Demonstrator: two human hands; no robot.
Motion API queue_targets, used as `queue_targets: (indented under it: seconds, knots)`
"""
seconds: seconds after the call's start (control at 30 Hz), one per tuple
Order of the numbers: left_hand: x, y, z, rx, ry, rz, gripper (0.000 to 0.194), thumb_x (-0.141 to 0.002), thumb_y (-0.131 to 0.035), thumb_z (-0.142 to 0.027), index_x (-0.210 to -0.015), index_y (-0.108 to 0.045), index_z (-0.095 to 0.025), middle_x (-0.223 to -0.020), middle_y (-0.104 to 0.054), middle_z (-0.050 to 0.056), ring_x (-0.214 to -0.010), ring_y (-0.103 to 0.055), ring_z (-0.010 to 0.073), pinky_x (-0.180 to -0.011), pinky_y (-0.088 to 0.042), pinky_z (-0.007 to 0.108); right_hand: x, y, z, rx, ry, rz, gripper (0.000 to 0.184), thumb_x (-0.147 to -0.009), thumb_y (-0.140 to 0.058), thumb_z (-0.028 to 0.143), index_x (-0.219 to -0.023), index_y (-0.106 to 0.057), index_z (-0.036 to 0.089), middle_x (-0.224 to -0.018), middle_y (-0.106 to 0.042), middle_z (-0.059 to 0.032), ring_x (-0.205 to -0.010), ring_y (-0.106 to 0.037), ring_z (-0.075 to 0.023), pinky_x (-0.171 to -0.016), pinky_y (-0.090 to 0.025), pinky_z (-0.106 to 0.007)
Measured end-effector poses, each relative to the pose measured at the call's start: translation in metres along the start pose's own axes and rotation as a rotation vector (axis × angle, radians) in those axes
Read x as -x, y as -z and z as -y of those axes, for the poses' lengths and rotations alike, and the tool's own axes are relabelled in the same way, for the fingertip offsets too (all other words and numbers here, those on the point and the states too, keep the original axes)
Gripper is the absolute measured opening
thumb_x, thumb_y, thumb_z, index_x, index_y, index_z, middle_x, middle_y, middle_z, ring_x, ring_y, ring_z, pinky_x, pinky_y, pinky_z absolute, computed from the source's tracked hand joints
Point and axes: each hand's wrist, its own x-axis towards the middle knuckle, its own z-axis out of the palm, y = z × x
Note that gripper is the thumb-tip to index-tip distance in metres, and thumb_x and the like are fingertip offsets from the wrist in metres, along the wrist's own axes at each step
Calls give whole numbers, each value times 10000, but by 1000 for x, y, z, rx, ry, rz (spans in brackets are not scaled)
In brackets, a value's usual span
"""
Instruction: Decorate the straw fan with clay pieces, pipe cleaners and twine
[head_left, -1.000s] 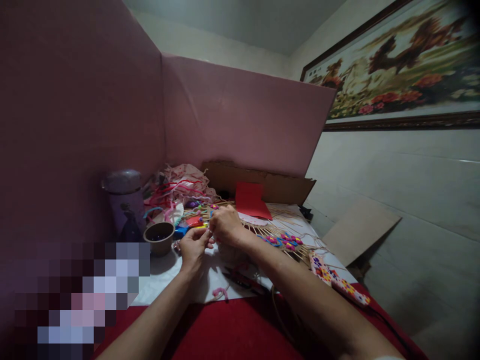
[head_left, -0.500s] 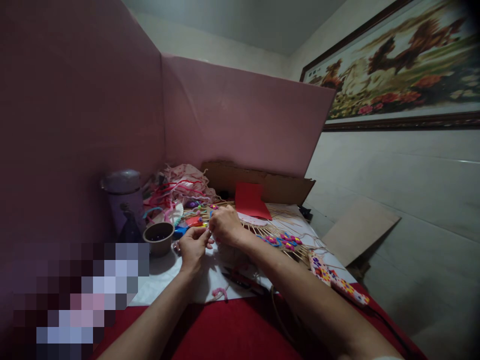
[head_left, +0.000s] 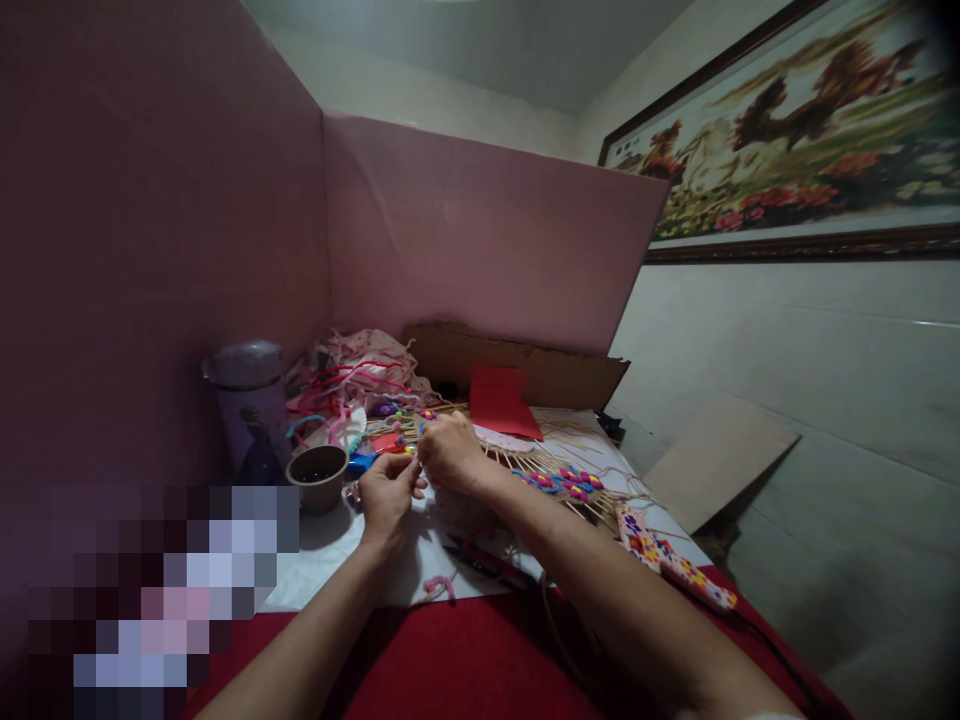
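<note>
Over the white sheet [head_left: 300, 580], my left hand [head_left: 388, 495] pinches with thumb and fingertips. My right hand [head_left: 451, 450] is closed right against those fingertips. What lies between the two hands is too small and too covered to make out. Just beyond and right of my right hand lies a fan-like spread of thin sticks [head_left: 525, 458] bearing pink, blue and yellow yarn flowers [head_left: 581, 483]. A small curled pink piece [head_left: 439, 584] rests on the sheet below my hands. Dark-bladed pliers or scissors [head_left: 487, 562] lie partly under my right forearm.
A grey-brown cup [head_left: 318, 478] stands left of my left hand, with a lilac tumbler [head_left: 251, 415] behind it. Pink and red strips [head_left: 367, 370] are heaped at the back. Red paper [head_left: 502, 400] leans near a cardboard strip [head_left: 570, 375]. A flower-patterned strip [head_left: 675, 562] lies at right.
</note>
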Motion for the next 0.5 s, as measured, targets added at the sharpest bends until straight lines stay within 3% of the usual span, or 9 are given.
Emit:
queue_targets:
  seconds: [0.5]
  knots:
    - [1,-1,0,-3,-3,-8,390,-429,-793,-422,-597,-576,-145,-399,-563,-26,-322,-499,113,-324,-365,213,-1,-3,0,-4,-7,-12,173,-775,-570,286,-760,-722,205,-825,-705,-71,-842,-602,-199,-711,-326,-302]
